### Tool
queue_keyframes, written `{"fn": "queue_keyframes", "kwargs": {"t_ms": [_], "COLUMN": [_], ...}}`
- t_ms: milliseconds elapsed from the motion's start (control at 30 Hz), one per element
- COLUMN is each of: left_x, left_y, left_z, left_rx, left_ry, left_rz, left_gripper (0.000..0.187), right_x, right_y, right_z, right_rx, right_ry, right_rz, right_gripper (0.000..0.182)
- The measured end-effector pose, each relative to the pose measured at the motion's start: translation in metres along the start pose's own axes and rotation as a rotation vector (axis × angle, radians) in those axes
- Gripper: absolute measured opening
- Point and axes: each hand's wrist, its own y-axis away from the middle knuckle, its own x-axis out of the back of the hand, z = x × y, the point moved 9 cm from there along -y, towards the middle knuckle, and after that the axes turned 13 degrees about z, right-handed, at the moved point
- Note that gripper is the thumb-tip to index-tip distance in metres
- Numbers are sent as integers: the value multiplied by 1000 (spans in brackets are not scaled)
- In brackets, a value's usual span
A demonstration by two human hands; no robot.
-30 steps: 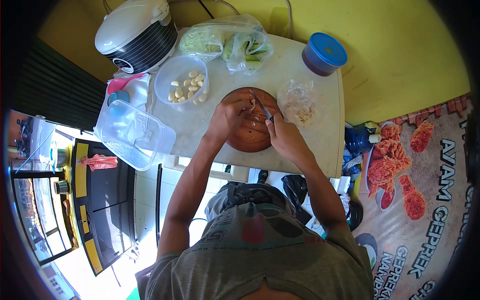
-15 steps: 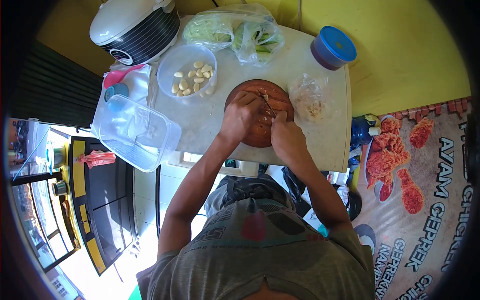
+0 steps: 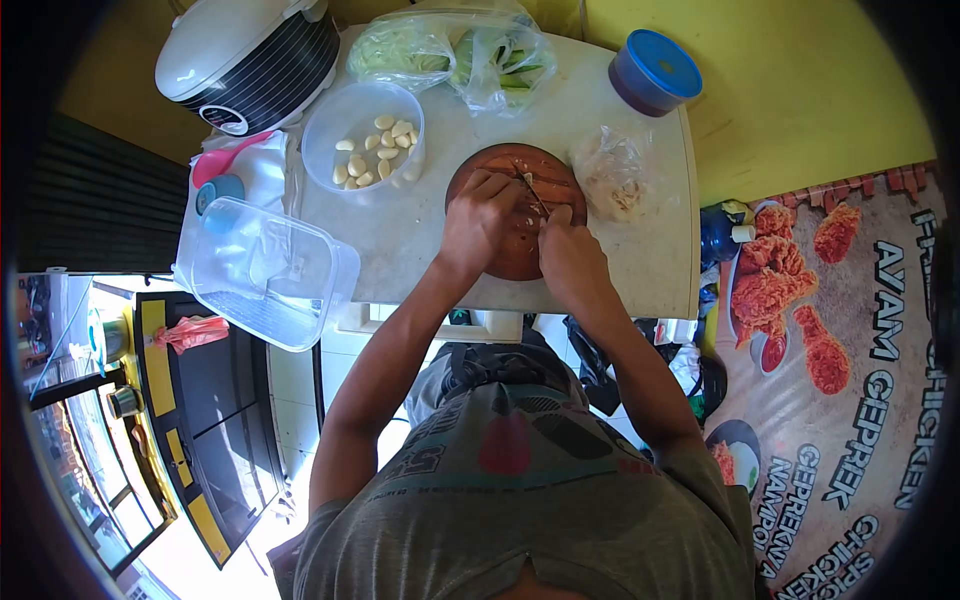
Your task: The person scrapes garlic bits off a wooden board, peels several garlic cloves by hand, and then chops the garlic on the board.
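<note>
My right hand grips a small knife, its blade slanting up and left across the round wooden cutting board. On the board's left half, my left hand has its fingers bent together, and a small pale piece of garlic clove shows at their tips beside the blade. Tiny pale bits are scattered over the wood. Left of the board, a clear round tub contains several peeled garlic cloves. A clear plastic bag with pale scraps lies just right of the board.
Bagged green vegetables and a rice cooker stand along the back. A blue-lidded container occupies the far right corner. An open clear box overhangs the left front edge, near a pink spoon.
The camera view has shifted slightly, so the table items appear a little more to the left and higher. Both hands stay over the board, the knife still between them.
</note>
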Motion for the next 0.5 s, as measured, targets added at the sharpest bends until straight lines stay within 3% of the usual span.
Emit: {"fn": "queue_keyframes", "kwargs": {"t_ms": [167, 267, 333, 500], "left_x": [7, 5, -6, -5], "left_y": [2, 4, 3, -11], "left_z": [11, 0, -14, -15], "left_rx": [-48, -19, 127, 140], "left_ry": [22, 36, -42, 17], "left_rz": [19, 26, -104, -35], "left_gripper": [23, 23, 25, 20], "right_x": [-14, -13, -11, -13], "right_y": [-8, -9, -7, 6], "right_z": [5, 6, 5, 14], "right_rx": [34, -3, -10, -97], "right_ry": [-33, -32, -52, -78], "right_rz": [78, 40, 34, 51], "right_gripper": [27, 30, 30, 32]}}
